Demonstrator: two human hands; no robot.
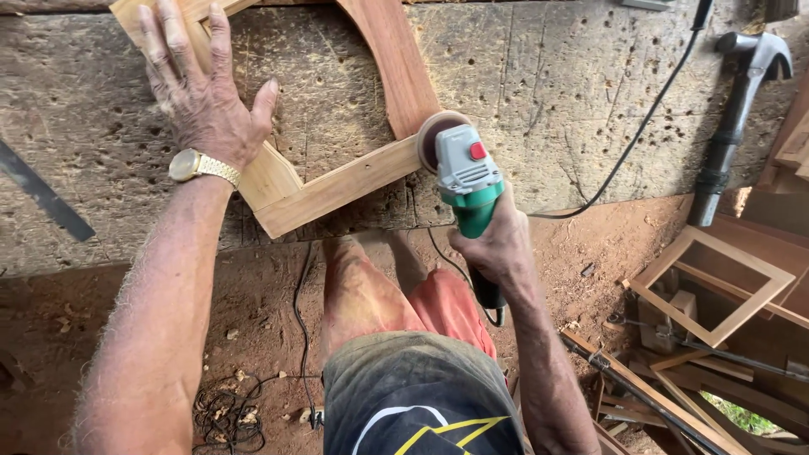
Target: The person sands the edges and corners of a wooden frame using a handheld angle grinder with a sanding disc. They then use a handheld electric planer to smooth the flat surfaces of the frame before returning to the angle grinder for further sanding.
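A wooden frame (337, 185) with a curved reddish piece lies on a worn, pitted workbench (548, 93). My left hand (202, 88), with a gold watch on the wrist, presses flat on the frame's left side. My right hand (497, 244) grips the green body of an angle grinder (463, 173). The grinder's round sanding disc (434, 139) touches the frame where the curved piece meets the lower bar.
A black cable (649, 114) runs across the bench to the grinder. A hammer (742, 101) lies at the bench's right end, a dark metal strip (42, 194) at its left. Wooden frames and offcuts (716, 286) are stacked at right; tangled cord (227, 413) lies on the dirt floor.
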